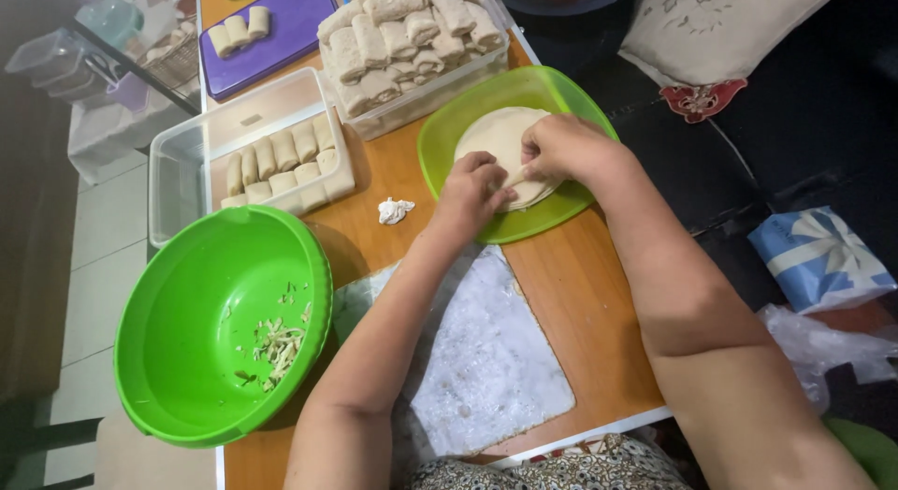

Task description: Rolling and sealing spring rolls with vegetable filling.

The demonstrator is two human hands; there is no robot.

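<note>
A stack of thin round pale wrappers [498, 135] lies on a green plate [449, 125] at the table's far middle. My left hand [473, 187] rests on the near edge of the stack, fingers curled and pinching at a wrapper. My right hand [561, 146] pinches the same edge from the right side. The two hands almost touch. In front of me a white floured mat [486, 359] lies flat on the wooden table [580, 312].
A green bowl [187, 303] with a few shreds of filling sits near left. A clear tub [178, 172] holds a row of rolls; another tub [412, 41] is piled with rolls. A purple board [281, 32] carries three rolls. A dough scrap [394, 209] lies nearby.
</note>
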